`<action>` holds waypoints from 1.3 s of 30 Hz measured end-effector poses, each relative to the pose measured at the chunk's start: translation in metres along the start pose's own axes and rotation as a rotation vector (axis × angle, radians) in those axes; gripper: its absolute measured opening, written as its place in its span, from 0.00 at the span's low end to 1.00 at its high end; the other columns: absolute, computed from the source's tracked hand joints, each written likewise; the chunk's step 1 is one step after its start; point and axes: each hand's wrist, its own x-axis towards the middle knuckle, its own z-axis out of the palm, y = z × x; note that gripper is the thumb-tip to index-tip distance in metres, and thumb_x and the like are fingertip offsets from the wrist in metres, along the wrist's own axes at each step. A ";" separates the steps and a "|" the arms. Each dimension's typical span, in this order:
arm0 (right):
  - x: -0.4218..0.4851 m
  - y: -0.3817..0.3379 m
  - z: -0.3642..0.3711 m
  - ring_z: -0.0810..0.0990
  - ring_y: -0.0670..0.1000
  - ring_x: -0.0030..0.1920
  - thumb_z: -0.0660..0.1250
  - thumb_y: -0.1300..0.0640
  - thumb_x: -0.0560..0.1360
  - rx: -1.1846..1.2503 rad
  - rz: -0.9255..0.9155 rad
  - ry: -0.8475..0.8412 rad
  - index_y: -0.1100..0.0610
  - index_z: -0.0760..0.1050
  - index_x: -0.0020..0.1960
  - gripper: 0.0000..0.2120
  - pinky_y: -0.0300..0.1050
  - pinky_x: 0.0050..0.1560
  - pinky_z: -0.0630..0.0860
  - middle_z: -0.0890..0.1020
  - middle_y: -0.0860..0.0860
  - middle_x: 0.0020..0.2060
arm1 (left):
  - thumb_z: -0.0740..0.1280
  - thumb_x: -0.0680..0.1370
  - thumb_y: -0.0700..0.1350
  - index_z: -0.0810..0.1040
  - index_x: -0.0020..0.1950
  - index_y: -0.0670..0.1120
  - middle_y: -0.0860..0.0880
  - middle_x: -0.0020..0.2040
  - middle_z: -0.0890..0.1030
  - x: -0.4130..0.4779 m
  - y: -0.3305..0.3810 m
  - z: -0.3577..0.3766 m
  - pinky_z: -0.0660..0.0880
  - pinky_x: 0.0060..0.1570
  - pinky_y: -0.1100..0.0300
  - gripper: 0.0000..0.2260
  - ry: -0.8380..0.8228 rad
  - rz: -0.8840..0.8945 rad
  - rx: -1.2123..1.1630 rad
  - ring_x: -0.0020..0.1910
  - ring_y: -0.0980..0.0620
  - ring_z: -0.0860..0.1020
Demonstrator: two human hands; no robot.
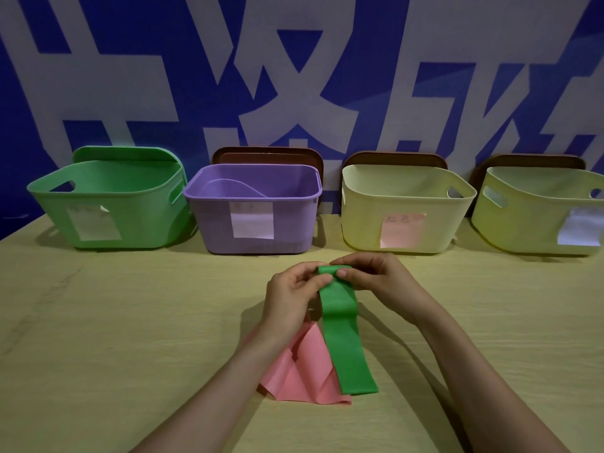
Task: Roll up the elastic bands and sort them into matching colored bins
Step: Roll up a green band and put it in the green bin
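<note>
While the flat, matte green band lies lengthwise on the tabletop, its long axis running away from us, our left hand and right hand pinch its curled far end with bent fingers; its near end overlaps a crumpled pink band.

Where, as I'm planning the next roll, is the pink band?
Head view, centre foreground: the pink band lies on the table, partly under the green band.

Green band, pink band, green bin, purple bin
</note>
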 end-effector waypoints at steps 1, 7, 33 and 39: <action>0.000 0.000 0.000 0.83 0.46 0.45 0.70 0.59 0.73 -0.024 -0.006 -0.001 0.54 0.82 0.50 0.06 0.38 0.45 0.77 0.85 0.52 0.44 | 0.70 0.74 0.37 0.82 0.49 0.48 0.46 0.46 0.85 0.000 0.000 0.000 0.80 0.47 0.56 0.08 0.002 0.007 0.000 0.47 0.48 0.84; -0.001 0.000 0.003 0.81 0.54 0.45 0.73 0.56 0.67 0.074 -0.076 0.123 0.56 0.82 0.46 0.08 0.50 0.51 0.78 0.83 0.61 0.45 | 0.73 0.72 0.37 0.78 0.56 0.42 0.41 0.47 0.85 -0.001 0.000 0.005 0.79 0.51 0.48 0.14 -0.051 -0.148 -0.113 0.48 0.42 0.83; -0.002 -0.002 0.007 0.80 0.54 0.46 0.73 0.56 0.68 0.044 -0.093 0.113 0.59 0.82 0.48 0.11 0.53 0.53 0.77 0.84 0.61 0.45 | 0.67 0.77 0.45 0.82 0.54 0.45 0.44 0.45 0.85 -0.005 0.006 0.001 0.78 0.36 0.58 0.09 -0.053 -0.071 -0.039 0.43 0.47 0.84; -0.004 -0.005 0.010 0.82 0.47 0.45 0.70 0.64 0.71 0.190 -0.113 0.136 0.61 0.81 0.48 0.06 0.37 0.46 0.78 0.84 0.53 0.43 | 0.72 0.71 0.46 0.82 0.53 0.43 0.40 0.46 0.84 -0.005 0.008 0.002 0.80 0.41 0.51 0.13 -0.077 -0.137 -0.173 0.43 0.44 0.83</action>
